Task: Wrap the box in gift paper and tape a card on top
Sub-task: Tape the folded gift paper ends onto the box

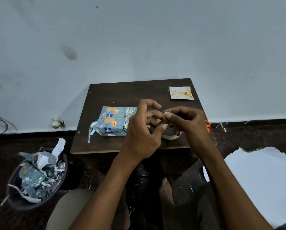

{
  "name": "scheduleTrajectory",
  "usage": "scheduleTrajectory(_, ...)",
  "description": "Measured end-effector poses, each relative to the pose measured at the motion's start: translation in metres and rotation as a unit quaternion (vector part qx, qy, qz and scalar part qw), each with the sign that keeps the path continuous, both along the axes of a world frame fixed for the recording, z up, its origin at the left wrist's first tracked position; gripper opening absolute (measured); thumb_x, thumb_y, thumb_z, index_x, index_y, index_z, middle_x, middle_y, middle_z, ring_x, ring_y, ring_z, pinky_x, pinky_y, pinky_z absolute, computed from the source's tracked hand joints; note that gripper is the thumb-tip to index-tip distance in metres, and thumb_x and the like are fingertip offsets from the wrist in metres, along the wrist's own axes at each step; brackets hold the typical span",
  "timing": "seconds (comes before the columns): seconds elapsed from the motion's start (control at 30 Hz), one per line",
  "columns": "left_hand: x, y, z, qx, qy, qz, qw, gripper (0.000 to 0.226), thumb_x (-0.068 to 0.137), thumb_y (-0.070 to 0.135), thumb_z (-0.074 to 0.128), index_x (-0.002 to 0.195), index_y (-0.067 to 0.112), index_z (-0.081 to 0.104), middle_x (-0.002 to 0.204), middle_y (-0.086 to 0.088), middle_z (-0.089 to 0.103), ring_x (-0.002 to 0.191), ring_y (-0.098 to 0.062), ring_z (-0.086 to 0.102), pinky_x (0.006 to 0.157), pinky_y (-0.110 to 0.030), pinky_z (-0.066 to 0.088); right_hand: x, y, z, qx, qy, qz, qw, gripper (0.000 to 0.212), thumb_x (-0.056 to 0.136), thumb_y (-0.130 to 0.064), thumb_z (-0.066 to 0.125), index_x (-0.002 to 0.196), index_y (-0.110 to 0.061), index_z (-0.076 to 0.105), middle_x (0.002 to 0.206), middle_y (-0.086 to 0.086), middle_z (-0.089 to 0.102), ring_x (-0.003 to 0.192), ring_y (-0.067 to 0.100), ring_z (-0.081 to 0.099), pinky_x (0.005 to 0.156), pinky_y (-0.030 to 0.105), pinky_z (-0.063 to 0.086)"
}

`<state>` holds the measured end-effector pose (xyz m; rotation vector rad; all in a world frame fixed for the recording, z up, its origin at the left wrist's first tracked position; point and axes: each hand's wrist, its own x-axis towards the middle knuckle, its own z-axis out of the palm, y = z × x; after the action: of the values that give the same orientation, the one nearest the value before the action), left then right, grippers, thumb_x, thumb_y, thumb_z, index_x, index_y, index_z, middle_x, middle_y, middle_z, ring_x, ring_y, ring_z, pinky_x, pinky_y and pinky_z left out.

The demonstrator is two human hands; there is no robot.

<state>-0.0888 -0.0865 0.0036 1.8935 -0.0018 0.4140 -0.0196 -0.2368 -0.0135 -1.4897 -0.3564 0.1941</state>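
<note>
box [113, 121] lying paper-wrapped on table [122, 92], left of hands | card [180, 92] reading "Happy Birthday" sitting behind them | left hand [143, 130] and right hand [184, 121] pinching together above tape roll [169, 136]; what they pinch cannot be told

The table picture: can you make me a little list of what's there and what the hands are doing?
table: small, dark wood
box: wrapped in animal paper, loose flap at its left end
card: says Happy Birthday, lying at the far right corner, not on the box
tape roll: under the hands, mostly hidden
left hand: fingers curled, fingertips meeting the right hand's
right hand: holds the tape roll
bin: on the floor, full of paper scraps
</note>
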Motion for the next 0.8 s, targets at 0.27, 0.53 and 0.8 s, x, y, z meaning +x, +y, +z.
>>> scheduleTrajectory(0.27,-0.012,0.02,0.002,0.0,0.013,0.059,0.998,0.042,0.085,0.004,0.076,0.109,0.02,0.046,0.084,0.005,0.074,0.063,-0.014,0.072,0.057,-0.043,0.059,-0.003,0.015,0.009,-0.017,0.014,0.031,0.999,0.006,0.084,-0.005,0.077,0.09,-0.007,0.078,0.08,0.025,0.071,0.061,0.017,0.061,0.046,0.024,0.047)
scheduleTrajectory(0.53,-0.022,0.041,0.003,0.007,0.074,0.091,0.993,0.041,0.084,0.01,0.079,0.107,0.023,0.048,0.083,0.005,0.075,0.061,-0.014,0.072,0.062,-0.049,0.06,-0.009,0.042,0.01,-0.029,-0.002,0.038,0.999,0.002,0.085,0.001,0.076,0.086,0.001,0.074,0.066,0.011,0.069,0.049,0.014,0.054,0.044,0.024,0.045)
scheduleTrajectory(0.8,-0.035,0.066,-0.001,0.011,0.071,0.133,0.989,0.042,0.081,0.007,0.081,0.104,0.025,0.05,0.079,0.009,0.075,0.061,-0.015,0.072,0.06,-0.049,0.06,-0.014,0.076,0.012,-0.042,0.001,0.063,0.997,0.009,0.081,0.002,0.08,0.079,-0.002,0.073,0.07,0.013,0.07,0.046,0.008,0.055,0.042,0.021,0.042)
